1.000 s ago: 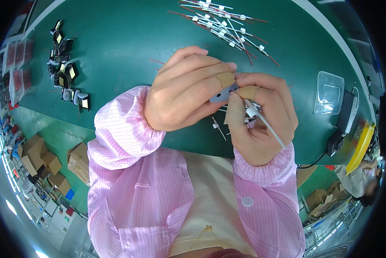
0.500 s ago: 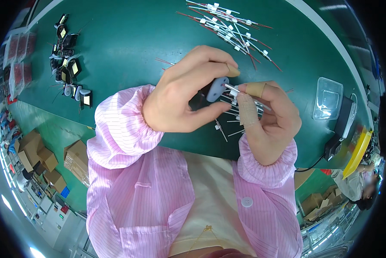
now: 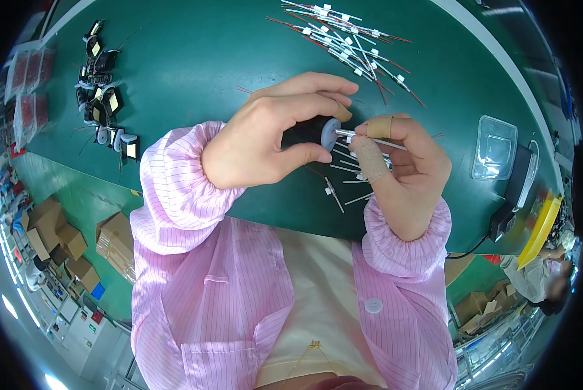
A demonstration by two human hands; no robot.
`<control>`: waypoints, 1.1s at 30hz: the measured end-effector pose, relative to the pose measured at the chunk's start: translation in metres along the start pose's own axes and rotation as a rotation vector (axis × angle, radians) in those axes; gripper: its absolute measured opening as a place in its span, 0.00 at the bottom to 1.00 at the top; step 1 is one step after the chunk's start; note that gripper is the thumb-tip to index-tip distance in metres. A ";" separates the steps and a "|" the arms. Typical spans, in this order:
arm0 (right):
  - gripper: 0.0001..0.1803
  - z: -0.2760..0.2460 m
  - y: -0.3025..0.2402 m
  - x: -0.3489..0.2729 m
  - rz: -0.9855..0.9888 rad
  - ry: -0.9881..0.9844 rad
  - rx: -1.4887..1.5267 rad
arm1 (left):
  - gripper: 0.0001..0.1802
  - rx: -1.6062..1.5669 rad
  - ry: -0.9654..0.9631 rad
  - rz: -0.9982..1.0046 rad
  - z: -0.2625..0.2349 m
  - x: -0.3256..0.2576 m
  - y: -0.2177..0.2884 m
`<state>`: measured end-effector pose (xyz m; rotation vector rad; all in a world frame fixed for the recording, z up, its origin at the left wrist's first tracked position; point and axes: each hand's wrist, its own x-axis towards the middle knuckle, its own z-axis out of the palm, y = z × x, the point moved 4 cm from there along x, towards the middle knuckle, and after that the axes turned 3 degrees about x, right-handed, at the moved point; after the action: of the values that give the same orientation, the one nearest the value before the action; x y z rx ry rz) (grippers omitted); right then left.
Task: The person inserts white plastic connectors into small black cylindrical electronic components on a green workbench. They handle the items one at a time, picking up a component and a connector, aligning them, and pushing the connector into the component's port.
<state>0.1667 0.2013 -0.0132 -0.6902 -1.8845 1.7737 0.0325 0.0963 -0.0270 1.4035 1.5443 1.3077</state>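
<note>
My left hand (image 3: 255,140) curves its thumb and fingers round a black part with a round grey end cap (image 3: 331,134). The cap faces right, seen nearly edge-on. Between bandaged thumb and finger, my right hand (image 3: 416,166) pinches a thin silvery-white lead (image 3: 344,132). One end of the lead meets the cap's face; whether it sits inside a hole is too small to tell. Under and beside the right hand, several loose white leads (image 3: 355,182) lie on the green table. The black part's far side is hidden by my left hand.
At the back lies a pile of red-and-white leads with white tags (image 3: 350,49). Several black-and-grey assemblies (image 3: 103,97) stand at the left. On the right are a transparent plastic box (image 3: 494,148), a dark device with a cable (image 3: 517,182) and a yellow tray (image 3: 542,224).
The black part has turned, so its grey cap now shows more edge-on. Both hands have shifted slightly, and the pinched lead now lies more level.
</note>
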 end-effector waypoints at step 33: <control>0.04 0.013 -0.008 -0.002 -0.361 -0.044 -0.624 | 0.11 -0.120 0.154 -0.143 -0.003 -0.001 -0.006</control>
<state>0.1594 0.1897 -0.0061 -0.4653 -2.4301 0.9839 0.0279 0.0950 -0.0317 1.1201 1.6059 1.4223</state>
